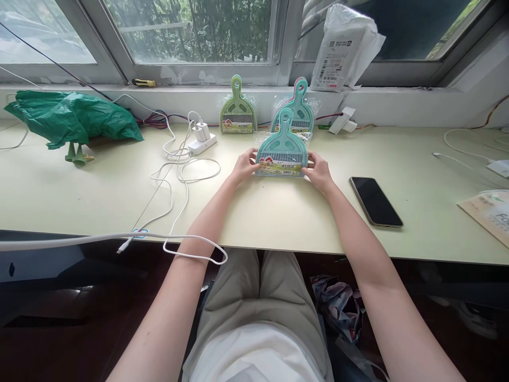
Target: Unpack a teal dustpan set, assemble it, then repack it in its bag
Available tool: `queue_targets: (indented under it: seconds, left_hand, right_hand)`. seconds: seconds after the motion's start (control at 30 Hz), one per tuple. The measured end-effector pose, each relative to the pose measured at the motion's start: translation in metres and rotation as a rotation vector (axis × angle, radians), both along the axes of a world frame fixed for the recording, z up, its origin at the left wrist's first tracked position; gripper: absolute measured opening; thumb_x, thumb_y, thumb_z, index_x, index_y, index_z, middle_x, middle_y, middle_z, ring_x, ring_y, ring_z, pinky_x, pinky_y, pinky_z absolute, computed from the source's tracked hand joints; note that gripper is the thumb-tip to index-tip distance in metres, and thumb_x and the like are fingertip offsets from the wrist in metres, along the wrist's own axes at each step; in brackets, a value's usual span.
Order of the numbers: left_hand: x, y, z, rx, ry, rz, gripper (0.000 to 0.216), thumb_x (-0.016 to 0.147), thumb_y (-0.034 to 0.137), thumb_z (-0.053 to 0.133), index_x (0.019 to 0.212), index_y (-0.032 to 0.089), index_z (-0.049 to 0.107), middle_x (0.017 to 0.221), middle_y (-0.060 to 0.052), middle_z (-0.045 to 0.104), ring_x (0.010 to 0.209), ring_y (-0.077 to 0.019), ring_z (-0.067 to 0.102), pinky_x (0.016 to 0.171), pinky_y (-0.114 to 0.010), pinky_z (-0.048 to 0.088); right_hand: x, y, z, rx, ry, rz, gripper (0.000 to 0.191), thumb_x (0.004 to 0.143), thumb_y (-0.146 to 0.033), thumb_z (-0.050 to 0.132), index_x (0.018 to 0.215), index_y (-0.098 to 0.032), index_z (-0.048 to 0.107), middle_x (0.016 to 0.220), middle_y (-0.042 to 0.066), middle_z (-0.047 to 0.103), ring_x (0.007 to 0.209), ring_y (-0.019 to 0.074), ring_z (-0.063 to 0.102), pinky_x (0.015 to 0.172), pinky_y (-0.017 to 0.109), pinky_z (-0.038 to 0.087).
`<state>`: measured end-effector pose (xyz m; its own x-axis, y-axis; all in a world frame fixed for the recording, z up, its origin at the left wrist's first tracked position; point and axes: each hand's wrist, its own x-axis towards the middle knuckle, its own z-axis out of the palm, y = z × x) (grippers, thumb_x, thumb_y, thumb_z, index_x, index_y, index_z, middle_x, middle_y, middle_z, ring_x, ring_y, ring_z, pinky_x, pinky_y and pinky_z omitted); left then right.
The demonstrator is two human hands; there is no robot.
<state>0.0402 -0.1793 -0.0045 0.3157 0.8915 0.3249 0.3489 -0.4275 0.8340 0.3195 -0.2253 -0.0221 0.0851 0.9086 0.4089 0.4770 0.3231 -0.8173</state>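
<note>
A teal mini dustpan-and-brush set [283, 143] in clear plastic stands upright on the table, handle up, with a printed label along its lower part. My left hand [245, 165] grips its left edge and my right hand [317, 168] its right edge, fingers behind and thumbs toward the front. Just behind it, more packed dustpan sets [299, 103] lean against the wall, a teal one in front with a pink edge showing. A green dustpan set [237, 109] leans there too, further left.
White cables [185, 164] and a power strip [202, 143] lie left, near a green plastic bag [75, 116]. A phone [376, 201] lies right of my right arm. On the sill are a wrapped package [338, 55] and a yellow utility knife [143, 83]. One cable crosses my left forearm.
</note>
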Motion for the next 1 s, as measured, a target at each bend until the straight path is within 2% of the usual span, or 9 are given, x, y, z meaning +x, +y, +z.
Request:
queue_targets:
  seconds: [0.3,0.5,0.6,0.73,0.9,1.0]
  left_hand:
    - [0.005,0.002,-0.004,0.132,0.089,0.064,0.05,0.076,0.007,0.058,0.125,0.017,0.055,0.104,-0.005,0.07,0.075,-0.0112,0.066,0.07,-0.024,0.052]
    - [0.007,-0.003,-0.005,0.185,0.141,0.115,0.044,0.084,0.011,0.057,0.126,0.021,0.055,0.107,-0.004,0.071,0.084,-0.0135,0.069,0.071,-0.023,0.052]
    - [0.005,-0.005,-0.005,0.174,0.165,0.126,0.041,0.088,0.02,0.059,0.128,0.022,0.053,0.107,-0.004,0.072,0.085,-0.0141,0.07,0.073,-0.024,0.052]
    - [0.001,-0.005,-0.006,0.105,0.164,0.137,0.049,0.089,0.034,0.064,0.134,0.024,0.046,0.113,-0.003,0.071,0.092,-0.0146,0.07,0.076,-0.025,0.052]
    - [-0.002,0.004,-0.01,0.056,0.14,0.15,0.053,0.087,0.037,0.066,0.135,0.023,0.048,0.116,-0.004,0.071,0.102,-0.0157,0.067,0.081,-0.027,0.053]
    - [0.003,0.016,-0.012,0.039,0.145,0.21,0.059,0.085,0.042,0.068,0.137,0.022,0.049,0.12,-0.005,0.07,0.106,-0.0178,0.066,0.086,-0.029,0.052]
  right_hand:
    - [-0.003,0.003,-0.003,0.129,-0.099,-0.08,0.053,0.072,-0.02,0.057,0.124,-0.015,0.055,0.116,0.013,0.068,0.08,0.0187,0.069,0.074,0.036,0.06]
    - [-0.003,0.005,-0.008,0.174,-0.133,-0.113,0.048,0.075,-0.018,0.052,0.123,-0.019,0.053,0.114,0.01,0.067,0.08,0.0177,0.069,0.071,0.033,0.06]
    - [-0.001,0.009,-0.011,0.187,-0.122,-0.139,0.045,0.076,-0.019,0.051,0.12,-0.019,0.054,0.111,0.01,0.068,0.083,0.0182,0.069,0.073,0.034,0.06]
    - [0.001,0.017,-0.013,0.202,-0.09,-0.168,0.041,0.076,-0.021,0.051,0.117,-0.019,0.056,0.107,0.011,0.069,0.091,0.0206,0.069,0.077,0.035,0.06]
    - [0.004,0.033,-0.013,0.153,-0.06,-0.217,0.043,0.077,-0.022,0.051,0.12,-0.017,0.056,0.11,0.014,0.07,0.079,0.0211,0.071,0.075,0.037,0.059]
    - [0.006,0.046,-0.011,0.129,-0.061,-0.23,0.045,0.077,-0.02,0.049,0.121,-0.016,0.056,0.111,0.016,0.07,0.078,0.0218,0.071,0.073,0.037,0.058]
